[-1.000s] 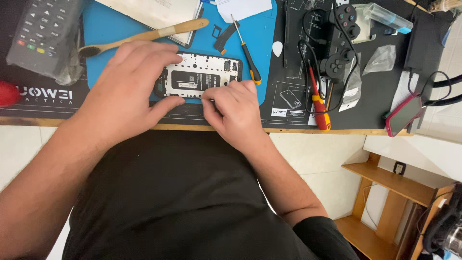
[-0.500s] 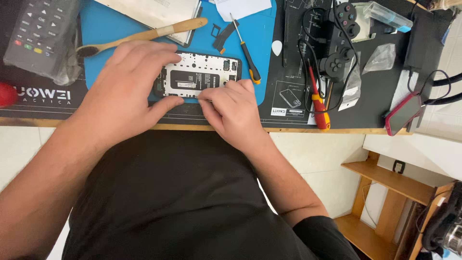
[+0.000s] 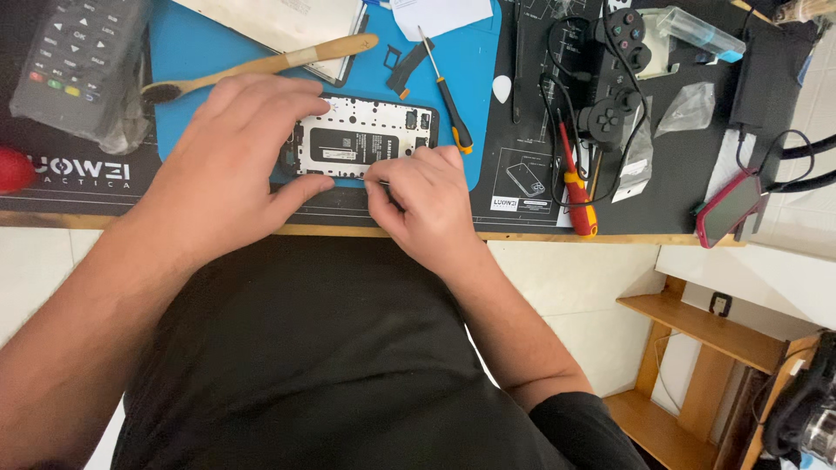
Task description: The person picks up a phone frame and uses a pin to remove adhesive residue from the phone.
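Wooden table (image 3: 662, 242) with a black work mat (image 3: 688, 165) and a blue mat (image 3: 475, 70) carries an opened phone (image 3: 361, 137) lying back-up, near the front edge. Fingers of the right hand (image 3: 427, 209) are pressed together at the phone's lower edge; whether they pinch a small part or tool, I cannot tell. Left hand (image 3: 231, 170) lies spread over the phone's left end, thumb along its lower edge, and pins it flat. For good work, I judge the left hand should hold firm while the right moves slowly, without force. Just beside the phone lies a yellow-handled screwdriver (image 3: 446, 96); farther off, a wooden brush (image 3: 261, 65) and a red screwdriver (image 3: 576, 187).
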